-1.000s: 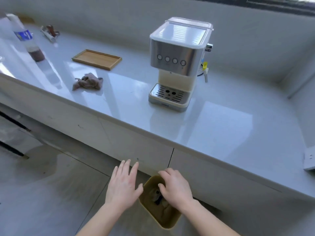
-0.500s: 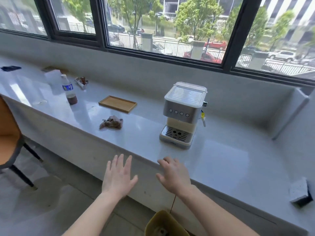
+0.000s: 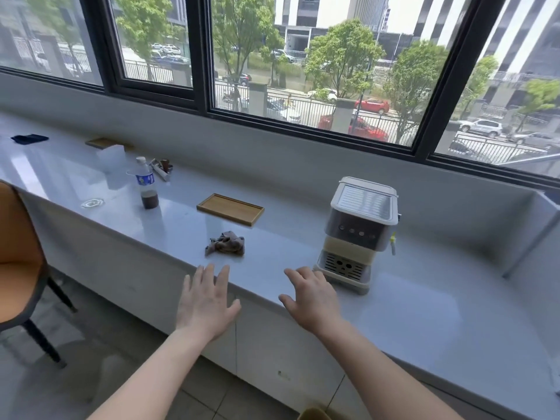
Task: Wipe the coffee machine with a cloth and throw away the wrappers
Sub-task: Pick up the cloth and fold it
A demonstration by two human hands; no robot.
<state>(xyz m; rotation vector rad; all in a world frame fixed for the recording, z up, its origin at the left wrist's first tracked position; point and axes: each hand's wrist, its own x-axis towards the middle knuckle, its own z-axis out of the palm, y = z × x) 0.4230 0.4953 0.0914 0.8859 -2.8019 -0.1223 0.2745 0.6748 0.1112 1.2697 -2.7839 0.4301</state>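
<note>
Bare counter (image 3: 281,250) lies between the cloth (image 3: 225,244) and coffee machine (image 3: 357,234).

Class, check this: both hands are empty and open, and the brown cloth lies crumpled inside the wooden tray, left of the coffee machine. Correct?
One error. The head view shows the cloth on the bare counter, in front of the tray, not inside it. The rest holds: left hand and right hand are open and empty, left of the coffee machine.

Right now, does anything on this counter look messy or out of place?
Mostly tidy. The brown cloth lies crumpled in a heap on the counter, left of the coffee machine, rather than folded. A loose bottle cap sits beside the nearly empty bottle. No spills show, and the machine stands upright.
</note>
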